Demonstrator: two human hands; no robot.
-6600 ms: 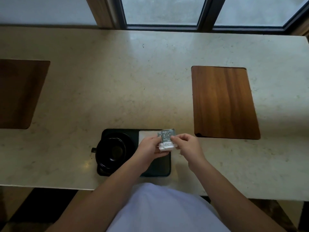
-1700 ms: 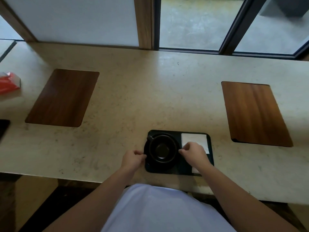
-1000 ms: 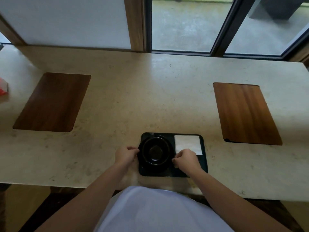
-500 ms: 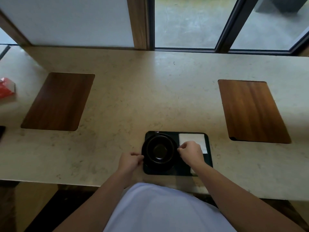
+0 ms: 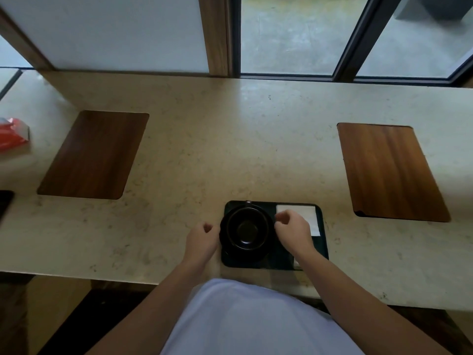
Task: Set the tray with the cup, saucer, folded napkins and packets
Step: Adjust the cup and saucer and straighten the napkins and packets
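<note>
A dark tray (image 5: 323,248) lies near the counter's front edge. On its left half a black cup (image 5: 247,230) stands on a black saucer (image 5: 226,253), with the cup's handle pointing away from me. A white folded napkin (image 5: 305,213) lies on the tray's far right part. A small white corner (image 5: 297,263) shows beside my right forearm; I cannot tell whether it is a packet. My left hand (image 5: 202,238) is curled right at the saucer's left rim. My right hand (image 5: 293,230) is curled at the cup's right side, over the napkin. I see nothing held in either hand.
Two wooden inlays are set in the beige stone counter, one at the left (image 5: 93,155) and one at the right (image 5: 389,172). A red packet (image 5: 12,134) lies at the far left edge, with a dark object (image 5: 5,203) below it. Windows line the back.
The cup's handle has turned from the far left to point straight away. Both hands stayed at the saucer's sides, and my left fingers have curled back from its rim.
</note>
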